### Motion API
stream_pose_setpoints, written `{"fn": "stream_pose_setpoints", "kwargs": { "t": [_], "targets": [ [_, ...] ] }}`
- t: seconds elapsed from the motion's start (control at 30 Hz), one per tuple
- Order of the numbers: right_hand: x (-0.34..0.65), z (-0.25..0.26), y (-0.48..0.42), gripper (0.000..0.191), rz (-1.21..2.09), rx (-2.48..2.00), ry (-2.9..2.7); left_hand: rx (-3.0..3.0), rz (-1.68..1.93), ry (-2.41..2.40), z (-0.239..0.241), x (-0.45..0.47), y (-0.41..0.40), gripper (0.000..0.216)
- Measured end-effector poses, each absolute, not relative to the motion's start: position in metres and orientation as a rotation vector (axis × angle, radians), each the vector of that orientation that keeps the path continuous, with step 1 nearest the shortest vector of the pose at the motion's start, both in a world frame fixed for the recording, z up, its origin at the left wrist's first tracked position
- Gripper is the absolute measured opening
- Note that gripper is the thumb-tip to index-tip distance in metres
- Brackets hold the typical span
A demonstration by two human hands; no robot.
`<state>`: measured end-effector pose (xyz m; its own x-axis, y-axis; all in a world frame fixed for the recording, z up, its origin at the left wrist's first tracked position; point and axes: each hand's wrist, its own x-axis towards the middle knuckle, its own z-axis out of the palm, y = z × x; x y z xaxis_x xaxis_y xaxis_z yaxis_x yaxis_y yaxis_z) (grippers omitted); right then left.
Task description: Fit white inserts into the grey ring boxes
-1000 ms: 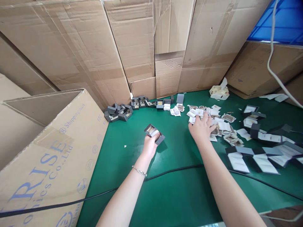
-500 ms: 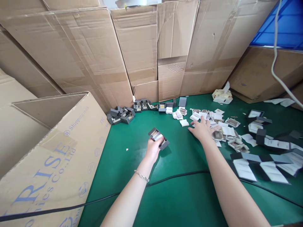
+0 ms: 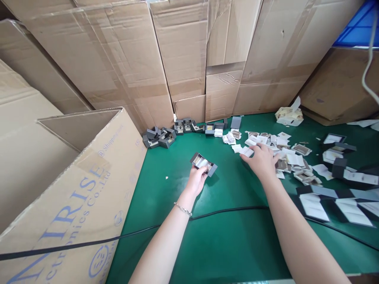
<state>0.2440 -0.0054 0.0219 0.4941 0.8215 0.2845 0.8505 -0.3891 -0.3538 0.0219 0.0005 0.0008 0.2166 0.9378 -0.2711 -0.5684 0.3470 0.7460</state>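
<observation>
My left hand [image 3: 197,180] holds a small open grey box [image 3: 203,163] with a pale lining, just above the green table [image 3: 225,236]. My right hand [image 3: 260,161] lies palm down on the left edge of a scatter of small white and tan cards [image 3: 284,157], its fingers spread over them and touching a white card [image 3: 245,151]. A cluster of small grey boxes [image 3: 160,138] sits at the back of the table near the cardboard wall, with more open grey boxes [image 3: 189,126] beside it.
A large open printed carton [image 3: 68,189] stands at the left. Cardboard sheets [image 3: 183,59] wall off the back. Flat dark box blanks with white panels [image 3: 337,201] lie at the right. A black cable [image 3: 225,213] crosses the table under my arms. A blue crate [image 3: 359,27] shows top right.
My right hand has slid left across the cards to the pile's left edge. My left hand has kept hold of the grey box, and the view has shifted a little.
</observation>
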Motion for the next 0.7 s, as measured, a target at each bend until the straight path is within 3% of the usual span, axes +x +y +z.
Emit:
{"fn": "stream_pose_setpoints", "kwargs": {
  "t": [0.17, 0.37, 0.5, 0.7],
  "targets": [
    [0.204, 0.026, -0.023, 0.05, 0.434, -1.828, -1.208, 0.432, 1.136, 0.837, 0.007, 0.023, 0.003, 0.031],
    [0.182, 0.023, -0.021, 0.033, 1.271, -1.111, -0.503, 0.508, 1.129, 0.908, 0.004, 0.027, 0.004, 0.038],
    [0.186, 0.017, -0.018, 0.02, 1.39, -0.947, -0.218, 0.709, 1.249, 0.924, -0.003, 0.026, -0.001, 0.043],
    [0.177, 0.014, -0.021, 0.008, 1.399, -1.144, -0.348, 0.877, 1.422, 1.179, -0.011, 0.019, 0.0, 0.05]
  ]
}}
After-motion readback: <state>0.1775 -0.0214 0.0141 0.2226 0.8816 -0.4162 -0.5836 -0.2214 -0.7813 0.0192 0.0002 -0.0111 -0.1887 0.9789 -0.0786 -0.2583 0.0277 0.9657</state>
